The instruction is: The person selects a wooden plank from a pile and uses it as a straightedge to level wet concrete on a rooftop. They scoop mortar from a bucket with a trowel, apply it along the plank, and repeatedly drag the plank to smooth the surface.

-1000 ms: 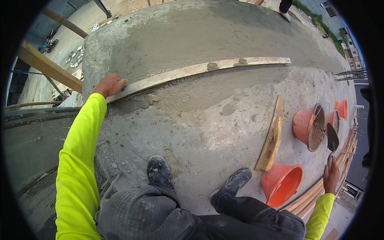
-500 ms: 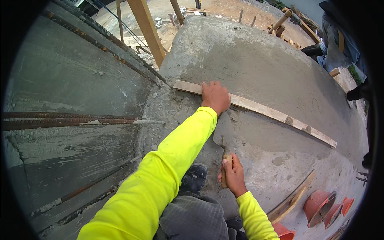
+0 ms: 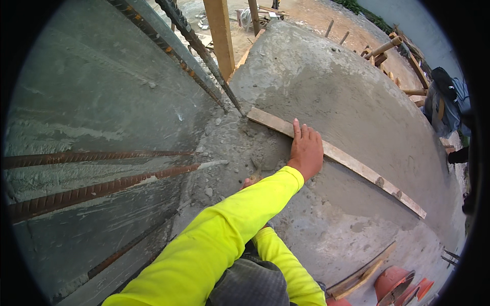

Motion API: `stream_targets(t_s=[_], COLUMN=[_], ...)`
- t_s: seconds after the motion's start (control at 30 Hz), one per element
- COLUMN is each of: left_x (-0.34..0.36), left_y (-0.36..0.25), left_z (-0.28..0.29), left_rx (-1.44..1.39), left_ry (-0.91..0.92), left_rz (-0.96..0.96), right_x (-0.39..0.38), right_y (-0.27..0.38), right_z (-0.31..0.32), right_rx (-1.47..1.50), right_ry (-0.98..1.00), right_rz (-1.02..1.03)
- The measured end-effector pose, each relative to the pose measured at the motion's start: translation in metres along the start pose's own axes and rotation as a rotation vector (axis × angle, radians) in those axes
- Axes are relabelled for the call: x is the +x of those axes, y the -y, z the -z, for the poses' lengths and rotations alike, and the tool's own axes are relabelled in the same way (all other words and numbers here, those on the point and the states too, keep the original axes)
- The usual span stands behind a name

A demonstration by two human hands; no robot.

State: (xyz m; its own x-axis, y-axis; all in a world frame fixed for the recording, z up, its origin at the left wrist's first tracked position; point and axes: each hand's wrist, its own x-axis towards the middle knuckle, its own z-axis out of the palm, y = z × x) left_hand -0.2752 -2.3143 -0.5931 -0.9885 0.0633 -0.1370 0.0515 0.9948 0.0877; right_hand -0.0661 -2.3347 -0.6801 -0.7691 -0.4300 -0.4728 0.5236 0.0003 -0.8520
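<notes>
A long, narrow wooden straightedge (image 3: 352, 162) lies slantwise across the wet grey concrete (image 3: 352, 107). My left hand (image 3: 308, 154) holds it near its upper left end, fingers reaching over the board. Beneath my left forearm, my right hand (image 3: 249, 182) is mostly hidden; a thumb and a bit of finger show. It grips a trowel, whose cement-smeared blade (image 3: 263, 164) lies against rough mortar beside the straightedge's left end. The forearm covers most of the trowel's handle.
Rusty rebar (image 3: 102, 186) juts from the grey wall (image 3: 102, 102) at left. A wooden post (image 3: 220, 38) stands at the far edge. Orange buckets (image 3: 390, 281) and a wooden plank (image 3: 360, 275) lie lower right. Another person's dark clothing (image 3: 444, 102) shows at right.
My right hand with the trowel has moved left and forward, under my left forearm. My left hand's fingers have straightened somewhat on the straightedge. The whole view has shifted.
</notes>
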Motion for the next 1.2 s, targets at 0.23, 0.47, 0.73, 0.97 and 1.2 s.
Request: stream_targets(t_s=[0.23, 0.47, 0.73, 0.97, 1.2], left_x=[-0.003, 0.004, 0.01, 0.011, 0.011], left_y=[0.006, 0.003, -0.007, -0.001, -0.003], left_z=[-0.002, -0.006, 0.001, 0.012, 0.012], left_rx=[-0.121, -0.071, -0.029, -0.101, -0.092], left_ry=[-0.044, -0.028, -0.001, 0.061, 0.03], left_rz=[-0.035, -0.008, 0.003, -0.028, -0.017], right_x=[-0.01, 0.011, -0.02, -0.006, 0.013], right_y=[0.038, 0.088, 0.074, 0.031, 0.048], right_z=[0.018, 0.073, 0.058, 0.069, 0.026], right_rx=[-0.219, -0.41, -0.692, -0.33, 0.107], right_ry=[0.135, 0.169, 0.066, 0.138, 0.076], right_rz=[0.303, 0.198, 0.437, 0.258, -0.035])
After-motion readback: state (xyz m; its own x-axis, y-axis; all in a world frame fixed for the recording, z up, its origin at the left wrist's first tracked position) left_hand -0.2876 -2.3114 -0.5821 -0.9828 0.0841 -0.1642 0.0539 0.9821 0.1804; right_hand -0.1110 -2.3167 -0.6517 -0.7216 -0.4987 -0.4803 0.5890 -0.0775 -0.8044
